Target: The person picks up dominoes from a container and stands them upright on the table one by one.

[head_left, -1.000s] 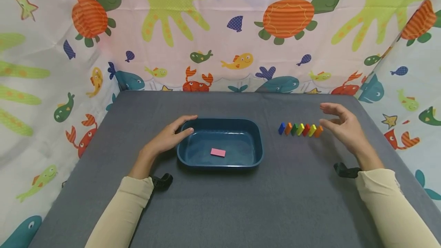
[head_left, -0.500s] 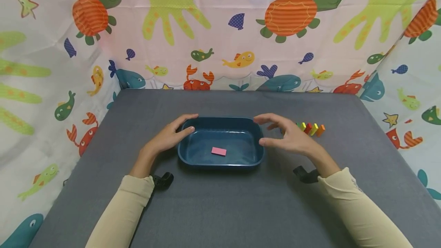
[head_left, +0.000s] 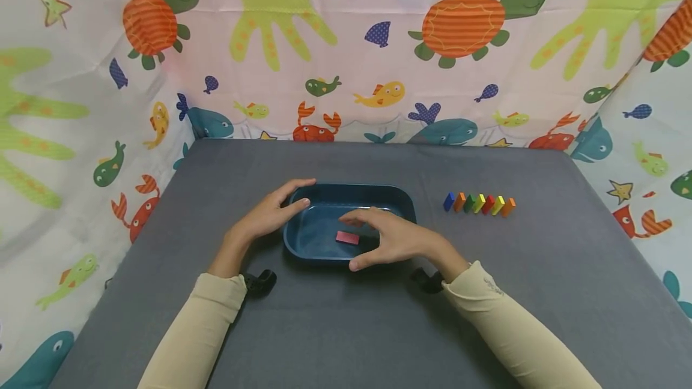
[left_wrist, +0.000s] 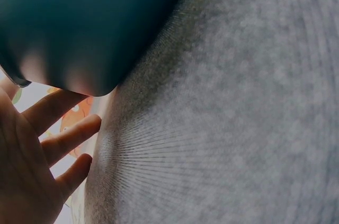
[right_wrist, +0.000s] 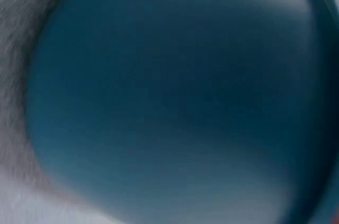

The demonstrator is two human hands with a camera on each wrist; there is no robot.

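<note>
A dark blue rectangular tray (head_left: pixel 316 239) stands on the grey cloth. Inside it lies a small pink block (head_left: pixel 348 238), flat on the tray floor. My left hand (head_left: pixel 268 214) rests at the tray's left end, thumb over the rim; in the left wrist view its fingers (left_wrist: pixel 70 138) are straight and spread beside the tray wall. Over the tray's right part hovers my right hand (head_left: pixel 397 238), thumb and fingers wide apart near the block, holding nothing. Only the blurred tray wall (right_wrist: pixel 169 86) fills most of the right wrist view, with that hand out of sight.
To the right of the tray, several thin coloured blocks (head_left: pixel 479 204) stand in a row, evenly spaced and spanning blue to orange. Behind the grey table (head_left: pixel 335 329) hangs a curtain (head_left: pixel 346 47) printed with sea animals, also along both sides.
My right hand has swept left from beside the coloured row, across the tray's right rim, to above the pink block. The left hand stays at the tray; the head view shifts slightly.
</note>
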